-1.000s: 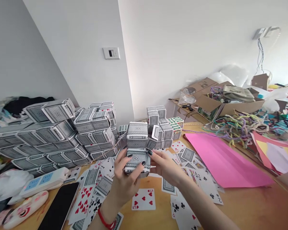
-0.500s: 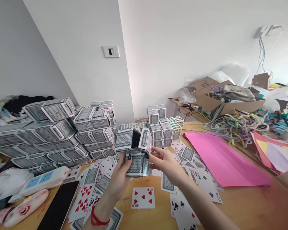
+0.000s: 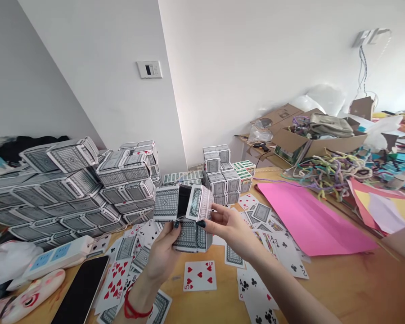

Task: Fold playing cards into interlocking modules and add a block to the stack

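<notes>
Above the wooden table I hold up a structure of folded playing cards [image 3: 167,203], built as joined box shapes with patterned grey backs outward and a dark gap at the top. My left hand [image 3: 167,252] grips it from the lower left, its thumb on the front. At the right side my right hand [image 3: 227,227] has its thumb and fingers on the card box. A five of hearts [image 3: 200,275] lies face up below. Loose playing cards [image 3: 263,213] are spread on both sides of my hands.
Stacked card boxes [image 3: 64,193] rise at the left, and a smaller stack [image 3: 219,177] stands behind. A black phone [image 3: 81,290] and a white power strip [image 3: 59,258] lie at left. Right are pink paper [image 3: 310,216], tangled pipe cleaners [image 3: 334,171] and a cardboard box [image 3: 310,148].
The card structure has tipped slightly, showing more of the dark gap and its right-hand box. Both hands keep hold of it. The whole view has shifted a little.
</notes>
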The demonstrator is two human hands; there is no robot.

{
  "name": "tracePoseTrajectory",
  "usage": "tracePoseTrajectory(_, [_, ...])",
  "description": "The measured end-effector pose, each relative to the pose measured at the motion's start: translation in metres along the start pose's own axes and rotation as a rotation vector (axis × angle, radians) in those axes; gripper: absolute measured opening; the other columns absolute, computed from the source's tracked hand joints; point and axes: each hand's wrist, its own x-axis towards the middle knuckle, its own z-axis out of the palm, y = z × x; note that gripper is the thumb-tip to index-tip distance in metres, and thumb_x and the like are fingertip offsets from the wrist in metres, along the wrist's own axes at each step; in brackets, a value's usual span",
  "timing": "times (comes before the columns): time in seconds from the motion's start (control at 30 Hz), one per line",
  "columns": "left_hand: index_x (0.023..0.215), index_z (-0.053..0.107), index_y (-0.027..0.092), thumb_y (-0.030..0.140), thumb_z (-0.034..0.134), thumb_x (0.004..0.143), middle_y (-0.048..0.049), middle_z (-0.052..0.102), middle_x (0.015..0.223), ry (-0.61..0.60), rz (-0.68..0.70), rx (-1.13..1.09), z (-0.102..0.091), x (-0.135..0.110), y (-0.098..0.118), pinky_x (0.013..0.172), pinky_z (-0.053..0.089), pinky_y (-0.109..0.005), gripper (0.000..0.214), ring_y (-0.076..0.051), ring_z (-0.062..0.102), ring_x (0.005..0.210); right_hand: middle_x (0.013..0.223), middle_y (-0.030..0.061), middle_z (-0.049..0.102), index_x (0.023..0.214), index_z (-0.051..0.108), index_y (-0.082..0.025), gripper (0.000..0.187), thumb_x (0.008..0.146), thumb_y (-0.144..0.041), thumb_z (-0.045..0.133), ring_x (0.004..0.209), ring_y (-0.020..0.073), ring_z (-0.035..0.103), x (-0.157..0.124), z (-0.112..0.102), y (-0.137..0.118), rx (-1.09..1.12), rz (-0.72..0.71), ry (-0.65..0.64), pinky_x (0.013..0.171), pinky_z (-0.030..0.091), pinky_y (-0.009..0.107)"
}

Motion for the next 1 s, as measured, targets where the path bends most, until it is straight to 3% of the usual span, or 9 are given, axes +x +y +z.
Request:
tracePoseTrajectory(0.3, [0.124, 0.046, 0.031, 0.030, 0.056, 0.079, -0.0015, 0.055, 0.125, -0.012, -0.033, -0.060, -0.001, -0.001, -0.002, 0.098, 0.037, -0.039, 0.046, -0.025, 0.047, 0.116, 0.108, 0.0071, 0.063, 0.113, 0.057, -0.020, 0.052, 0.068, -0.042, 0.066, 0.097, 0.0210, 0.060, 0.003, -0.001, 0.004, -0.005, -0.053, -0.049, 0.088, 0.046, 0.037])
tracePoseTrajectory(0.53, [0.123, 0.046, 0.027, 0.033, 0.068, 0.068, -0.0041, 0.063, 0.111, 0.096, -0.005, 0.147, 0.002, 0.001, -0.002, 0.093, 0.041, -0.038, 0.060, -0.026, 0.051, 0.112, 0.100, 0.0062, 0.066, 0.113, 0.056, -0.022, 0.047, 0.072, -0.045, 0.062, 0.095, 0.0215, 0.060, 0.006, -0.003, 0.013, -0.181, -0.013, -0.059, 0.084, 0.048, 0.036])
tracePoseTrajectory(0.6, [0.124, 0.043, 0.028, 0.034, 0.067, 0.069, -0.0037, 0.062, 0.113, 0.105, 0.014, 0.214, 0.000, 0.002, -0.003, 0.093, 0.041, -0.037, 0.060, -0.025, 0.049, 0.114, 0.108, 0.0078, 0.061, 0.121, 0.049, -0.024, 0.054, 0.072, -0.043, 0.062, 0.090, 0.0209, 0.061, 0.005, -0.005, 0.017, -0.335, -0.036, 0.033, 0.079, 0.050, 0.036])
tracePoseTrajectory(0.7, [0.126, 0.039, 0.031, 0.034, 0.062, 0.074, -0.0021, 0.055, 0.123, 0.081, 0.006, 0.302, 0.000, 0.002, -0.002, 0.095, 0.038, -0.035, 0.056, -0.023, 0.046, 0.117, 0.129, 0.0100, 0.043, 0.136, 0.024, -0.030, 0.080, 0.068, -0.040, 0.066, 0.090, 0.0201, 0.058, 0.005, -0.009, 0.022, -0.621, -0.140, 0.306, 0.073, 0.052, 0.037])
tracePoseTrajectory(0.77, [0.127, 0.037, 0.032, 0.034, 0.060, 0.076, -0.0018, 0.051, 0.129, 0.053, -0.031, 0.343, 0.002, 0.000, -0.001, 0.098, 0.035, -0.035, 0.056, -0.022, 0.044, 0.120, 0.133, 0.0094, 0.036, 0.137, 0.018, -0.033, 0.086, 0.067, -0.037, 0.067, 0.092, 0.0195, 0.054, 0.006, -0.012, 0.023, -0.737, -0.224, 0.366, 0.071, 0.052, 0.035])
tracePoseTrajectory(1.0, [0.133, 0.029, 0.033, 0.033, 0.062, 0.075, -0.0045, 0.050, 0.129, 0.017, -0.209, 0.304, 0.005, -0.002, 0.008, 0.096, 0.037, -0.037, 0.067, -0.024, 0.046, 0.117, 0.094, 0.0040, 0.058, 0.127, 0.038, -0.025, 0.063, 0.070, -0.032, 0.065, 0.065, 0.0118, 0.053, 0.007, -0.018, 0.015, -0.736, -0.192, 0.208, 0.060, 0.052, 0.027])
